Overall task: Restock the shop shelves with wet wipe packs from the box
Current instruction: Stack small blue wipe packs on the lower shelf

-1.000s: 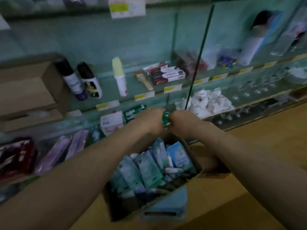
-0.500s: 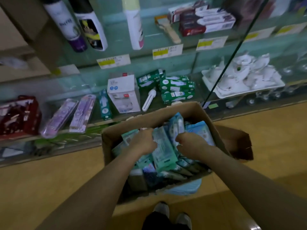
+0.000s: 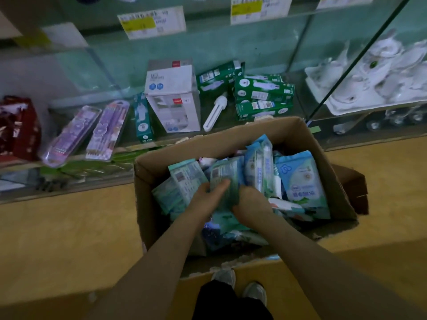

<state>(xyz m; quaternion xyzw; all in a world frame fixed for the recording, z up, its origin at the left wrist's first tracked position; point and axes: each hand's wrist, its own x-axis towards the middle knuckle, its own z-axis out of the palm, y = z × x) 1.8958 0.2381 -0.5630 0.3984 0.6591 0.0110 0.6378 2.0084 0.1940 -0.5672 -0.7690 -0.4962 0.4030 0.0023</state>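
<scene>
An open cardboard box [image 3: 256,132] stands on the floor in front of the glass shelf, full of several teal and blue wet wipe packs. Both my hands are inside it on one green pack [image 3: 225,175] that stands upright in the middle. My left hand [image 3: 209,197] grips the pack's left side, its thumb across the front. My right hand [image 3: 250,203] holds its right lower edge with curled fingers. A larger light blue pack [image 3: 302,183] leans at the box's right side.
The low glass shelf [image 3: 111,88] behind the box holds green bulb boxes [image 3: 263,88], a loose white bulb [image 3: 216,114], a white carton [image 3: 173,95], purple blister packs [image 3: 91,132] and white dishes [image 3: 379,75]. My shoes [image 3: 240,285] stand on the yellow floor just below the box.
My hands came down from the shelf into the box and closed round the green pack. The view tilted down and moved closer to the box.
</scene>
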